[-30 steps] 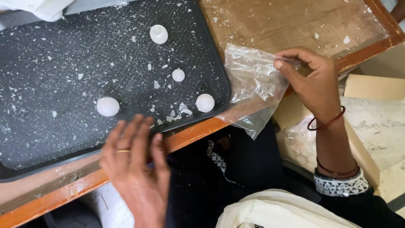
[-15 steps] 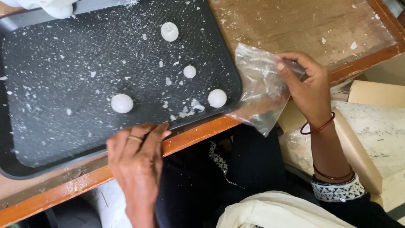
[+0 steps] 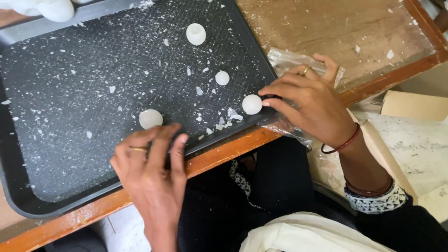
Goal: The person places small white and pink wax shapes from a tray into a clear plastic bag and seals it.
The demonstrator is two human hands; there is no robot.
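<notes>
A black tray (image 3: 56, 70) strewn with white flakes holds several small white balls. My right hand (image 3: 310, 100) lies on a clear plastic bag (image 3: 287, 58) at the tray's right rim and pins it down. Its fingertips touch the nearest white ball (image 3: 252, 104). My left hand (image 3: 151, 163) rests on the tray's near rim, fingers together and flat, with nothing in it. Just beyond its fingertips sits another white ball (image 3: 150, 119). A smaller ball (image 3: 222, 78) and a hollow one (image 3: 196, 33) lie farther back.
The tray sits on a wooden table with an orange front edge (image 3: 224, 151). Flakes dot the bare wood (image 3: 336, 28) to the right. White material (image 3: 51, 8) lies at the tray's far left corner. Cardboard boxes (image 3: 415, 107) stand below on the right.
My right hand has brought the bag left onto the tray's rim and reached the nearest ball. My left hand has moved up onto the tray's near rim.
</notes>
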